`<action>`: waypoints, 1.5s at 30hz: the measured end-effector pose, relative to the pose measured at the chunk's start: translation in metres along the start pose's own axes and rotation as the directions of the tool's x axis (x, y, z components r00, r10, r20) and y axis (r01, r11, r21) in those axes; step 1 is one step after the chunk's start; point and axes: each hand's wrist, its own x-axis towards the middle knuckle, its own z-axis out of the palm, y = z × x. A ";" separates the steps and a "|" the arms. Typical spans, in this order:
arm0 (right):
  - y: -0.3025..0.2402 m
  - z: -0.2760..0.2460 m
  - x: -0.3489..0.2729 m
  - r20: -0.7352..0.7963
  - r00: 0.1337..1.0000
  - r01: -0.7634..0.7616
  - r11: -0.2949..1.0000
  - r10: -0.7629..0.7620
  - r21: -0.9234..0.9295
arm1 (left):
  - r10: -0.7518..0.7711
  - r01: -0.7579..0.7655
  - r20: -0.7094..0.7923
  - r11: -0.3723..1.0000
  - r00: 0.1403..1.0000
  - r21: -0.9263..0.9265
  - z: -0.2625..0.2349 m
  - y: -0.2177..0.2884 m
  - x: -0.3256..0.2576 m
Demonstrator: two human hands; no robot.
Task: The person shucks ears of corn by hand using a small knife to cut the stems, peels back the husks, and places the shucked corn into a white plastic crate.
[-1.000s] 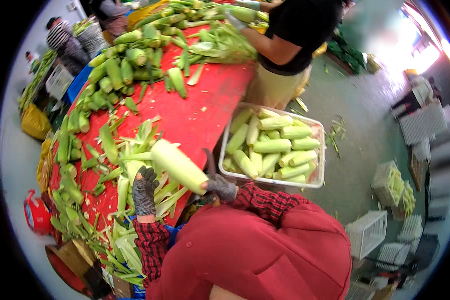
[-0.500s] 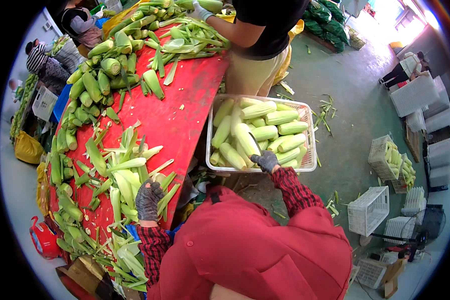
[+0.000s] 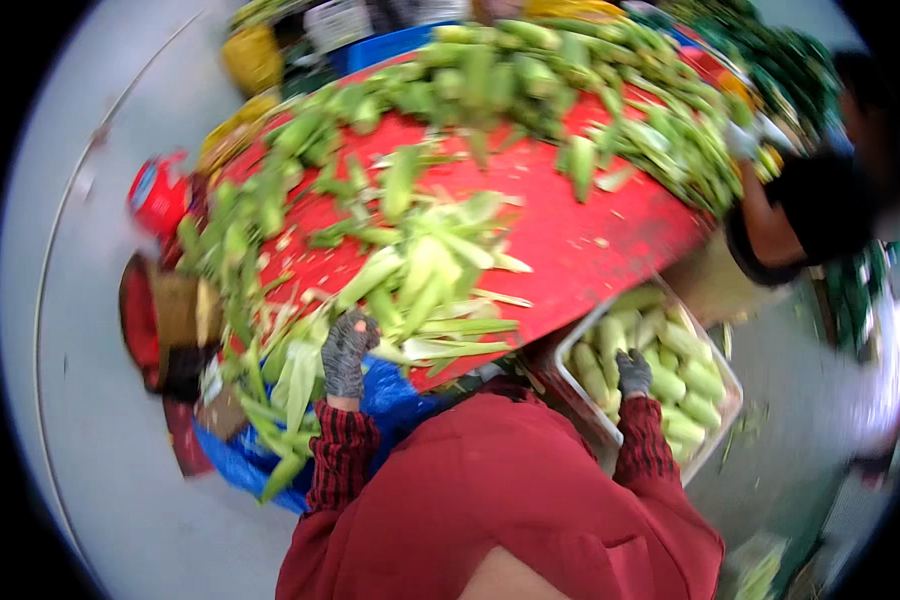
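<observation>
My left hand (image 3: pixel 348 352), in a grey knit glove, is closed beside loose green husks (image 3: pixel 425 265) at the table's near edge. What it holds, if anything, is hidden. My right hand (image 3: pixel 634 375), gloved too, has curled fingers over pale, husked corn ears (image 3: pixel 698 382) inside a white plastic crate (image 3: pixel 582 398). Blur hides what is in it; the thin dark blade seen by it earlier cannot be made out now. The crate stands against the right side of the red tabletop (image 3: pixel 560 265).
Unhusked corn (image 3: pixel 530 75) is heaped along the table's far and left edges. Blue plastic sheeting (image 3: pixel 395 400) hangs by my left forearm. A co-worker's white-gloved hand (image 3: pixel 742 140) is over the far right heap. A cardboard box (image 3: pixel 185 310) and a red container (image 3: pixel 160 195) stand left.
My view has swung left, so table, crate and co-worker appear farther right. My right hand stays over the crate, my left hand closed by the husks. The dark blade no longer shows clearly.
</observation>
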 end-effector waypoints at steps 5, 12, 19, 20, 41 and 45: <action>-0.129 -0.003 0.011 0.179 0.971 0.055 0.879 -0.157 0.473 | 0.167 -0.160 -0.324 0.986 0.931 0.049 -0.109 0.011 -0.014; -0.265 0.031 0.040 0.526 0.843 -0.119 0.915 -0.112 0.386 | 0.159 -0.059 -0.335 0.956 0.929 0.289 -0.066 -0.003 0.022; -0.242 0.133 0.030 0.667 0.465 0.263 0.811 -0.582 0.523 | 0.083 0.093 -0.141 0.421 0.987 0.902 -0.029 -0.031 0.122; -0.238 0.149 0.024 0.657 0.405 0.306 0.771 -0.636 0.559 | -0.015 0.162 -0.168 0.359 0.986 0.919 -0.022 -0.036 0.135; -0.397 0.245 -0.047 0.717 0.271 0.066 0.756 -0.642 0.652 | 0.297 -0.181 -0.313 0.919 0.902 0.349 0.038 -0.102 0.134; -0.455 0.227 -0.069 0.567 0.133 0.083 0.579 -0.813 0.811 | 0.502 -0.142 -0.460 0.773 0.732 0.618 0.041 -0.019 0.107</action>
